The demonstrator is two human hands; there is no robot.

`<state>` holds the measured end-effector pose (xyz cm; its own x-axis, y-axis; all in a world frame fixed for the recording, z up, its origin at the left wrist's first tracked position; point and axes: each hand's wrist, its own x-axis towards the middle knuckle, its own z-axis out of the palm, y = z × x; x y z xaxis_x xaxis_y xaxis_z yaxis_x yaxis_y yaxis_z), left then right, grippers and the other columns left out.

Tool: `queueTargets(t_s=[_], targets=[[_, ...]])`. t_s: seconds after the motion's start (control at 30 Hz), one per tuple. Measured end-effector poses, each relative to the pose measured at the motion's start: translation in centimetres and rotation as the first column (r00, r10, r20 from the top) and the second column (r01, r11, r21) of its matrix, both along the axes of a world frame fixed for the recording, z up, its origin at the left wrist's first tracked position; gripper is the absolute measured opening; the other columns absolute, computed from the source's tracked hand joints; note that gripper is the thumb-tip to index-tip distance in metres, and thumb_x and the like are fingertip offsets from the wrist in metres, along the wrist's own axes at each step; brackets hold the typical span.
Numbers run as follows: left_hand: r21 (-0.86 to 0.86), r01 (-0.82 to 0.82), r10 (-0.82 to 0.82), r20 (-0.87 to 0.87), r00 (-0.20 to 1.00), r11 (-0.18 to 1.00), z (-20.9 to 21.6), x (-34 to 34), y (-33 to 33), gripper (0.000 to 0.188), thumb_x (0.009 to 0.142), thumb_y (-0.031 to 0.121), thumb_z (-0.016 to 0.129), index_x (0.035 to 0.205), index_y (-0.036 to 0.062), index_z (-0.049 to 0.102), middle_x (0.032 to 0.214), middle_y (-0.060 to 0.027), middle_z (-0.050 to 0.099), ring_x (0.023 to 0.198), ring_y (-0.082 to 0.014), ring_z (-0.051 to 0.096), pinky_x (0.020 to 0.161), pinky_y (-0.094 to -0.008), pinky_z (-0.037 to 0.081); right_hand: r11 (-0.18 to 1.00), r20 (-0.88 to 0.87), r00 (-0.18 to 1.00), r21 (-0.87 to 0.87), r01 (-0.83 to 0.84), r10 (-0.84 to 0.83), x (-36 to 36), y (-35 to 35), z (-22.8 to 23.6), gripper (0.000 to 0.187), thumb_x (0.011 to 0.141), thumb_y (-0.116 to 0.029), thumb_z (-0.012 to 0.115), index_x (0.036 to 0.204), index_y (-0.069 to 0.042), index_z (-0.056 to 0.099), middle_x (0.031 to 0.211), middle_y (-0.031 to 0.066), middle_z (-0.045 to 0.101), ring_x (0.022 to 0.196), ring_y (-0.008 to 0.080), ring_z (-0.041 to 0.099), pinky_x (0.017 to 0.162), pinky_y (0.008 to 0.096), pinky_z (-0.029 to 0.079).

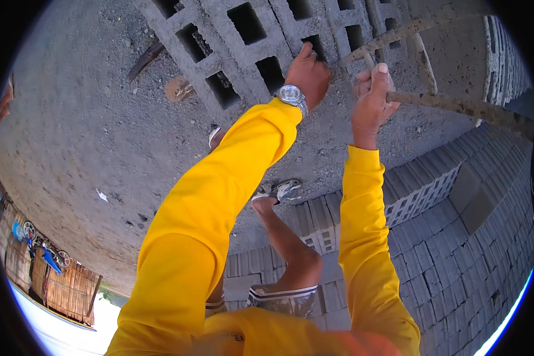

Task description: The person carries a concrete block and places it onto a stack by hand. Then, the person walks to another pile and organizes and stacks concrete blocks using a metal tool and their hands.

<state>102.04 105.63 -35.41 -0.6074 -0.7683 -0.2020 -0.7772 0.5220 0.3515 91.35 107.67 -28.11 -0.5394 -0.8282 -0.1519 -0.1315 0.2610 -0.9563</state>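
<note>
My left hand [308, 77], with a metal watch [290, 94] at the wrist, is closed on the near end of a grey hollow concrete block [307, 28]. Its fingers curl at a hole of the block and are partly hidden. More hollow blocks stand side by side in the same row. To the right, my right hand [374, 102] is wrapped round the end of a pole of a rough, ladder-like frame [451, 105], thumb pointing up. Two long poles joined by short crosspieces make up this frame, which extends off to the right.
Stacked concrete blocks [433, 261] fill the lower right, behind my right arm. A dark stick [145, 61] and a brownish stone [178, 89] lie on the gritty ground [89, 136] at left. A blue bicycle [50, 258] stands by a wooden wall [71, 288].
</note>
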Motion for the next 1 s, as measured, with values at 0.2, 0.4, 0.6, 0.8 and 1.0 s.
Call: queueTargets(t_s=[0.2, 0.4, 0.6, 0.8, 1.0], targets=[[-0.026, -0.004, 0.004, 0.018, 1.000, 1.000, 0.1, 1.0, 0.5, 0.014, 0.080, 0.014, 0.062, 0.077, 0.0068, 0.073, 0.081, -0.0102, 0.070, 0.095, -0.0273, 0.064, 0.112, -0.0438, 0.027, 0.999, 0.096, 0.995, -0.044, 0.000, 0.004, -0.6, -0.5, 7.3, 0.039, 0.097, -0.032, 0.053, 0.072, -0.003, 0.056, 0.065, 0.0000, 0.050, 0.060, 0.0060, 0.041, 0.054, 0.0239, 0.032], [0.000, -0.022, 0.022, -0.036, 0.999, 1.000, 0.4, -0.4, 0.6, 0.012, 0.078, 0.013, 0.063, 0.076, 0.0061, 0.073, 0.078, -0.0114, 0.070, 0.093, -0.0286, 0.065, 0.112, -0.0433, 0.027, 0.997, 0.028, 0.997, -0.010, -0.071, 0.071, -0.7, 1.7, 0.0, 0.036, 0.098, -0.030, 0.053, 0.074, -0.004, 0.056, 0.069, -0.0005, 0.052, 0.065, 0.0062, 0.044, 0.057, 0.0244, 0.033], [0.010, -0.036, 0.036, -0.020, 0.999, 0.999, 0.0, 0.3, 0.1, 0.011, 0.077, 0.012, 0.064, 0.077, 0.0048, 0.073, 0.081, -0.0130, 0.070, 0.095, -0.0297, 0.065, 0.112, -0.0436, 0.027, 1.000, 0.059, 0.998, 0.026, 0.008, -0.010, 0.1, 0.8, 1.4, 0.036, 0.098, -0.029, 0.054, 0.073, -0.004, 0.058, 0.066, -0.0029, 0.050, 0.060, 0.0046, 0.041, 0.054, 0.0234, 0.029], [0.135, 0.033, -0.045, 0.081, 0.996, 0.990, 1.4, 0.1, -0.4, 0.017, 0.087, 0.016, 0.061, 0.095, 0.0084, 0.074, 0.097, -0.0129, 0.071, 0.105, -0.0305, 0.064, 0.114, -0.0463, 0.024, 1.000, 0.058, 0.998, 0.019, 0.009, -0.010, 0.1, -0.3, 6.8, 0.042, 0.098, -0.032, 0.052, 0.071, -0.002, 0.059, 0.057, -0.0041, 0.042, 0.051, 0.0032, 0.033, 0.049, 0.0234, 0.024], [0.136, 0.038, -0.054, 0.115, 0.992, 0.990, 1.4, 0.4, -0.3, 0.015, 0.086, 0.013, 0.059, 0.089, 0.0067, 0.073, 0.092, -0.0123, 0.070, 0.105, -0.0302, 0.064, 0.115, -0.0459, 0.022, 0.982, 0.170, 0.983, -0.184, -0.032, 0.063, 1.5, -7.9, 9.2, 0.043, 0.099, -0.032, 0.049, 0.077, 0.002, 0.062, 0.053, -0.0017, 0.038, 0.048, 0.0057, 0.032, 0.046, 0.0251, 0.027]])
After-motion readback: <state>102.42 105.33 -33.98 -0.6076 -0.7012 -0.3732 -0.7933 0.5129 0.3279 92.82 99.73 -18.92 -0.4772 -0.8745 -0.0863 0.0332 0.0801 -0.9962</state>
